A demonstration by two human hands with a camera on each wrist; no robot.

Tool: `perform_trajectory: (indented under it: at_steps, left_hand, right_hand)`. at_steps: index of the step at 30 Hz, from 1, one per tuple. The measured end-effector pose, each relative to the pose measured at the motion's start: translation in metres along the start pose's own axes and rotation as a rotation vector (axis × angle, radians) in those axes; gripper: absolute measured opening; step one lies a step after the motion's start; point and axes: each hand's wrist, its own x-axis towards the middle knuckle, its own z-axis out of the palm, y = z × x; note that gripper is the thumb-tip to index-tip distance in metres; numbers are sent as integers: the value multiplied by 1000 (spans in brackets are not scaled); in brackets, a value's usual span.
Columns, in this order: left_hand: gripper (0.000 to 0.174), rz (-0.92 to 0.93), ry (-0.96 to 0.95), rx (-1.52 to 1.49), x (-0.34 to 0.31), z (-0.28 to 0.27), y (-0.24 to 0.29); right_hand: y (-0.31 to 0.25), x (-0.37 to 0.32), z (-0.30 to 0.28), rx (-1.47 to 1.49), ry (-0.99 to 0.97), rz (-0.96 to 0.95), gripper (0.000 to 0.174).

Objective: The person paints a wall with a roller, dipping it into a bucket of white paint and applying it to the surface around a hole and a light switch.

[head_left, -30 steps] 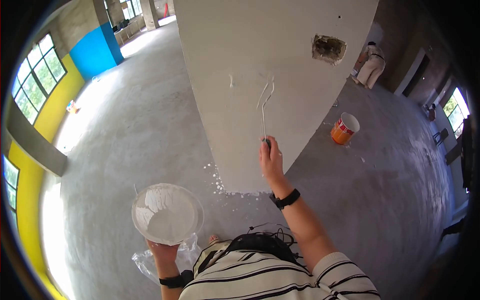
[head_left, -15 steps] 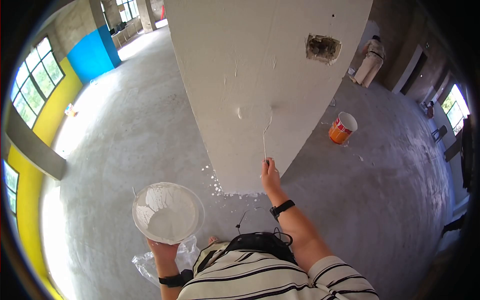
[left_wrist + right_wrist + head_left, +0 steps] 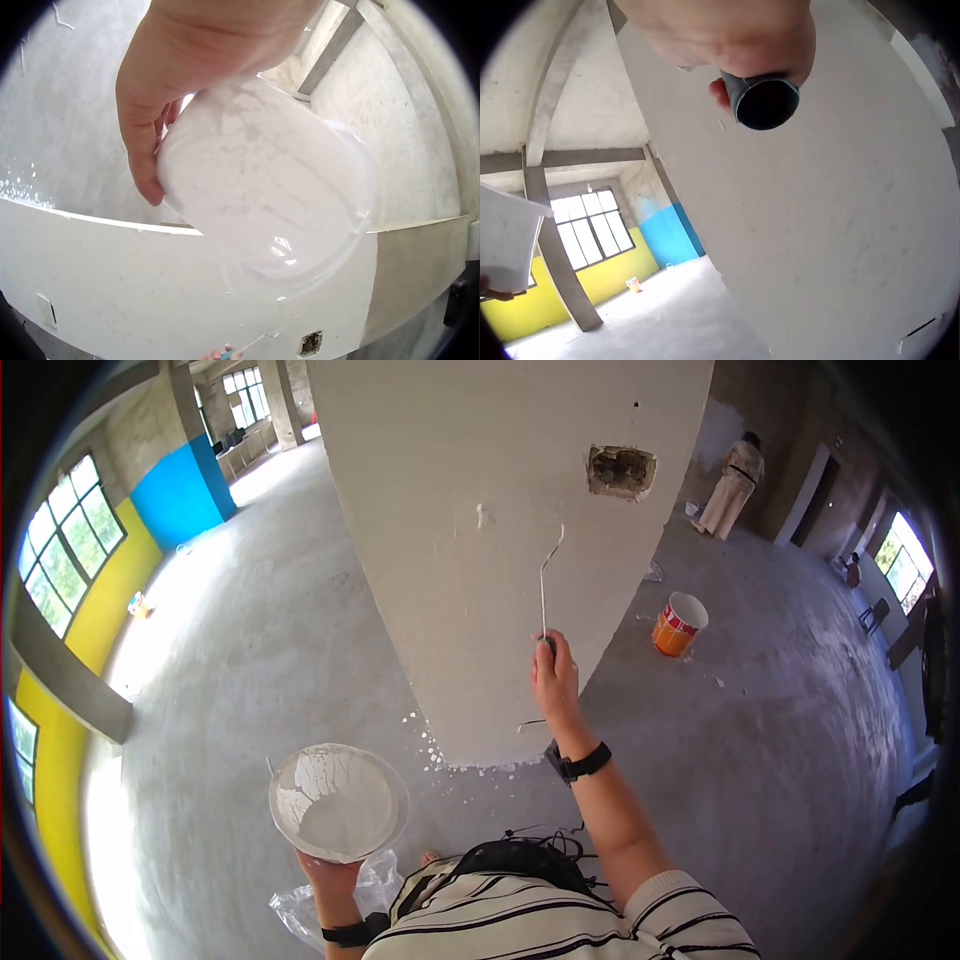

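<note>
My left hand grips a white tub of pale paint from below; in the left wrist view the fingers of that hand curl round the side of the tub. My right hand holds the dark handle of a thin wire-framed tool against or close to the pale pillar; whether the tool touches it, I cannot tell. The tool's head is hard to make out. From the right wrist view, the handle's hollow end shows below the right hand.
A rough hole is cut in the pillar's upper right. On the floor to the right stands an orange bucket, with a person bending behind it. White spots lie at the pillar's foot. Clear plastic hangs near my left wrist.
My right hand went down the pillar with the tool, then came back up. The view has shifted a little. The left hand keeps its hold on the tub.
</note>
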Motion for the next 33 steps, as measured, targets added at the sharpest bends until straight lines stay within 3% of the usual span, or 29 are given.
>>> perform_trajectory:
  at_steps: [2, 6, 13, 17, 21, 24, 26, 28, 33]
  left_hand:
    - [66, 1, -19, 51, -1, 1, 0]
    - [66, 4, -32, 48, 2, -2, -2]
    - [65, 9, -42, 18, 7, -13, -2]
    - [65, -16, -45, -23, 5, -8, -2]
    - [66, -20, -55, 1, 2, -2, -1]
    - [66, -15, -41, 2, 2, 2, -1]
    - [66, -21, 4, 8, 1, 2, -1]
    - [66, -22, -11, 0, 2, -1, -2]
    - [65, -54, -51, -59, 6, -11, -2]
  right_hand:
    - [-23, 19, -5, 24, 33, -39, 22]
    - [-13, 29, -12, -38, 10, 47, 23]
    - [135, -38, 2, -211, 76, 22, 26]
    - [159, -87, 1, -465, 44, 100, 28]
    - [139, -105, -4, -443, -30, 271, 28]
    - [114, -96, -1, -224, 2, 210, 30]
    - [77, -70, 6, 24, -14, 162, 23]
    - [27, -43, 13, 63, -36, 67, 21]
    - [-26, 11, 36, -35, -42, -164, 23]
